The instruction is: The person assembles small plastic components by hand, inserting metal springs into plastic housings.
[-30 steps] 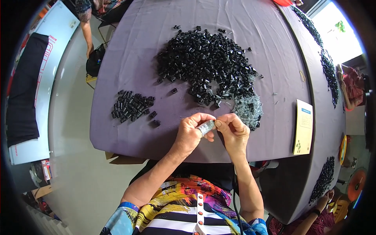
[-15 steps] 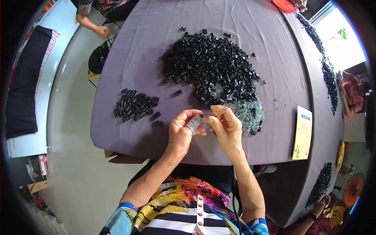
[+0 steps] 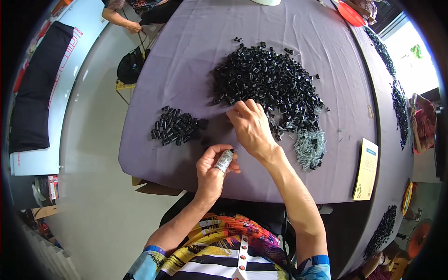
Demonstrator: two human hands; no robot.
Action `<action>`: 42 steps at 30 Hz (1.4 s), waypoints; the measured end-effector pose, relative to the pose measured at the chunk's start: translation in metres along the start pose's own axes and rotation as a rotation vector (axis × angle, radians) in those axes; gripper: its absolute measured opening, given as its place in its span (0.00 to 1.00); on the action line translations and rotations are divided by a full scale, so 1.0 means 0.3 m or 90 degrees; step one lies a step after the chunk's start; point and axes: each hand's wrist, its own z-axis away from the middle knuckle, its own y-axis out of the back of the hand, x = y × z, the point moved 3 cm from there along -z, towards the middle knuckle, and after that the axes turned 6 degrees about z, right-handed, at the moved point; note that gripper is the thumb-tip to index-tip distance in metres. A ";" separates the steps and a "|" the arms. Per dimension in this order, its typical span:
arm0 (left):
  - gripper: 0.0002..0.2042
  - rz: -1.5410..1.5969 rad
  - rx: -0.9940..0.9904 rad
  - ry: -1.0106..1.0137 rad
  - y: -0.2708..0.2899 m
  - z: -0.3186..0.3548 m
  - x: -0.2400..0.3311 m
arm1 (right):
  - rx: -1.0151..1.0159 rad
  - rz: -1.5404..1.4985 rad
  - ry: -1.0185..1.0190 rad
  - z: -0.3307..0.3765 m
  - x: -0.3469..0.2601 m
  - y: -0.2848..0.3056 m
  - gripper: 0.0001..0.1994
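My left hand (image 3: 211, 170) rests near the table's front edge, fingers curled, with a grey wrap (image 3: 224, 160) on the thumb; a small dark piece seems pinched at the fingertips, but it is too small to be sure. My right hand (image 3: 250, 126) is stretched forward, its fingers touching the near edge of the big heap of small black tubular parts (image 3: 268, 84). A smaller pile of the same black parts (image 3: 176, 127) lies to the left of my hands. A clump of thin grey metal pieces (image 3: 310, 147) lies to the right of my right wrist.
A purple cloth covers the table (image 3: 196, 56). A yellow card (image 3: 366, 168) lies at the right edge. More black parts run along the far right (image 3: 396, 102). Another person's arm (image 3: 122, 18) shows at the top left above a black bag (image 3: 132, 65). A red dish (image 3: 351, 14) sits far back.
My hands were together at the front edge working on one piece. They have now separated: the right hand has reached forward to the big heap while the left stays back.
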 end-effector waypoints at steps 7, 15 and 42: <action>0.08 0.012 -0.010 -0.008 -0.001 -0.007 0.004 | 0.054 -0.107 -0.062 0.014 0.001 0.051 0.09; 0.08 -0.096 -0.040 0.005 -0.078 -0.023 -0.023 | 0.013 -0.730 -0.476 0.309 0.004 0.137 0.08; 0.06 -0.234 -0.153 0.027 -0.176 -0.065 -0.075 | 0.087 -0.739 -0.532 0.415 0.022 0.121 0.05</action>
